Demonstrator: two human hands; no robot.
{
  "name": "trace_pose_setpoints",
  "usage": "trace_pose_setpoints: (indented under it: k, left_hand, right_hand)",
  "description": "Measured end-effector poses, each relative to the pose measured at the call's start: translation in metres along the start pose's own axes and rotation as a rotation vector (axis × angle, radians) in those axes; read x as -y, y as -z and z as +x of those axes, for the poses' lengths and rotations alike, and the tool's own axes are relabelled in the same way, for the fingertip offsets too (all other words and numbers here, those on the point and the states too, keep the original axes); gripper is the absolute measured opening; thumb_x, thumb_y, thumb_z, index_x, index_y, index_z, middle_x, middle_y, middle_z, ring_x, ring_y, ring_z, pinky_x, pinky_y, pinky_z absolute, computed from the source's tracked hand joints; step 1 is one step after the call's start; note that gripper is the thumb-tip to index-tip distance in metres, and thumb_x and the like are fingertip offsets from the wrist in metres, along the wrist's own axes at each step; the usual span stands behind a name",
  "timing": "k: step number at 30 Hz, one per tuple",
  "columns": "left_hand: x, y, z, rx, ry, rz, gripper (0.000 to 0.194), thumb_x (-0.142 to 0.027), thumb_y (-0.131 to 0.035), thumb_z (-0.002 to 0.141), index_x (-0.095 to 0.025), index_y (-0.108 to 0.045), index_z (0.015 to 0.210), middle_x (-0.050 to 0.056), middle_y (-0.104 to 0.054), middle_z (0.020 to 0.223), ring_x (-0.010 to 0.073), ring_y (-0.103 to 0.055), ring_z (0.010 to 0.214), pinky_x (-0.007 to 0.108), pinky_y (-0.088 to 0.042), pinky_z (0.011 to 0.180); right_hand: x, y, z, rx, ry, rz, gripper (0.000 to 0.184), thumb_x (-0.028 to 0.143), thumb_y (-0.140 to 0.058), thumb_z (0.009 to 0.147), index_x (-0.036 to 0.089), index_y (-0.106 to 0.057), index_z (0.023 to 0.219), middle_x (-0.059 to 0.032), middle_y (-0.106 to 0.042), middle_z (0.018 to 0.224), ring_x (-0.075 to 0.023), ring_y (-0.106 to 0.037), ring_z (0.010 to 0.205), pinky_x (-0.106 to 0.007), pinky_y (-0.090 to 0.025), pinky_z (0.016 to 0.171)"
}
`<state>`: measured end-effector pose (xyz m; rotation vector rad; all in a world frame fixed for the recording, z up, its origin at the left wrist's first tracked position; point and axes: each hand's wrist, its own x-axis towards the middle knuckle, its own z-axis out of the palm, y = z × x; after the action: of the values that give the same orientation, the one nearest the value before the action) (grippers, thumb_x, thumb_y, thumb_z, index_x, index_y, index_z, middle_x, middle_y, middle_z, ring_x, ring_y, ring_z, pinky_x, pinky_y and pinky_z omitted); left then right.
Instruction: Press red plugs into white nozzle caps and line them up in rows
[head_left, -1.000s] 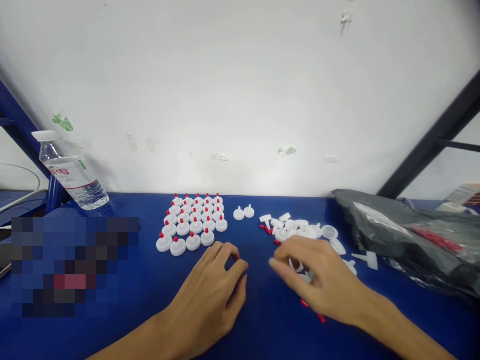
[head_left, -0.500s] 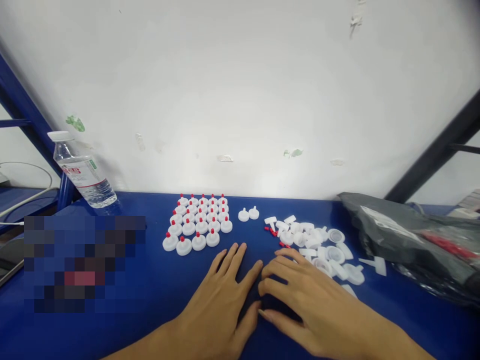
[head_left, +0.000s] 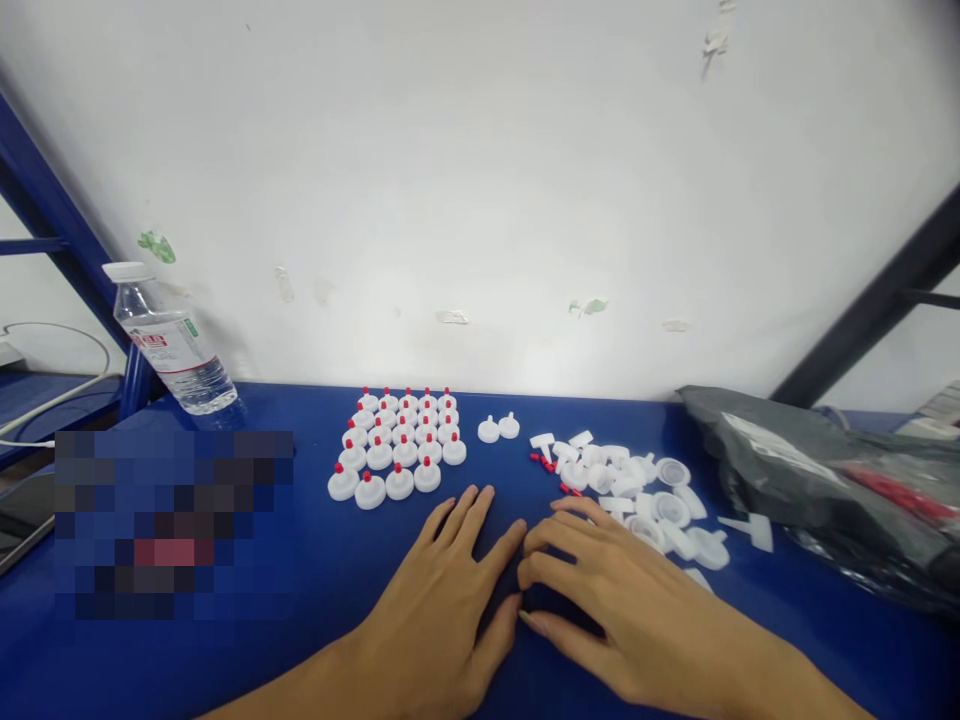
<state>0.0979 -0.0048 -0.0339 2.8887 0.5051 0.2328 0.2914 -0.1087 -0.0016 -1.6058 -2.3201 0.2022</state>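
My left hand [head_left: 442, 605] lies flat on the blue table [head_left: 300, 620] with its fingers stretched out and nothing in it. My right hand [head_left: 600, 600] rests beside it, fingers extended, fingertips touching those of the left hand. Several white caps with red tips [head_left: 397, 445] stand in neat rows just beyond my left hand. Two plain white caps [head_left: 498, 428] stand apart to their right. A loose heap of white caps [head_left: 645, 490] and small red plugs [head_left: 541, 462] lies beyond my right hand.
A tilted water bottle [head_left: 169, 340] leans at the back left against the white wall. A dark grey plastic bag [head_left: 840, 490] lies at the right. A blurred patch covers part of the table on the left. Blue frame bars stand at the left.
A second ago my right hand was reaching into the loose pile with curled fingers; it has drawn back beside the left hand. Both hands now lie flat, still since half a second ago.
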Motion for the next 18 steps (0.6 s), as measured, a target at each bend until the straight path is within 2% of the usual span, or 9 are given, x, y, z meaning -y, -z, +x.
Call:
trace_pose_setpoints:
  k: [9, 13, 16, 18]
  left_hand:
    - [0.000, 0.000, 0.000, 0.004, 0.002, 0.011, 0.057, -0.036, -0.042, 0.099, -0.024, -0.030, 0.154, 0.014, -0.027, 0.161, 0.0333, -0.023, 0.148, 0.057, -0.029, 0.117]
    - [0.002, -0.003, 0.000, -0.020, -0.001, 0.006, 0.058, -0.037, -0.044, 0.098, -0.025, -0.030, 0.154, 0.013, -0.027, 0.161, 0.0340, -0.024, 0.147, 0.057, -0.029, 0.117]
    - [0.002, -0.004, 0.001, -0.027, 0.003, 0.013, 0.057, -0.039, -0.042, 0.099, -0.025, -0.030, 0.154, 0.014, -0.027, 0.161, 0.0339, -0.024, 0.147, 0.057, -0.029, 0.116]
    - [0.003, -0.004, 0.000, -0.033, 0.006, 0.016, 0.057, -0.039, -0.041, 0.100, -0.026, -0.030, 0.154, 0.014, -0.026, 0.161, 0.0341, -0.024, 0.147, 0.057, -0.030, 0.116]
  right_hand:
    - [-0.001, 0.000, 0.000, 0.013, 0.000, 0.001, 0.008, 0.028, -0.056, 0.096, 0.026, -0.062, 0.101, -0.0003, -0.063, 0.103, -0.0192, -0.060, 0.101, -0.047, -0.025, 0.116]
    - [-0.002, 0.003, 0.000, 0.003, -0.010, 0.007, 0.009, 0.032, -0.056, 0.097, 0.026, -0.062, 0.100, 0.0010, -0.064, 0.101, -0.0174, -0.062, 0.099, -0.048, -0.018, 0.120]
    - [-0.006, 0.008, 0.001, -0.053, -0.031, -0.023, 0.012, 0.032, -0.054, 0.097, 0.028, -0.062, 0.106, -0.0003, -0.063, 0.107, -0.0185, -0.063, 0.102, -0.053, -0.013, 0.121]
    - [-0.011, 0.012, 0.002, -0.125, -0.049, -0.086, 0.018, 0.032, -0.054, 0.097, 0.029, -0.061, 0.114, -0.0034, -0.061, 0.116, -0.0214, -0.061, 0.110, -0.055, -0.017, 0.119]
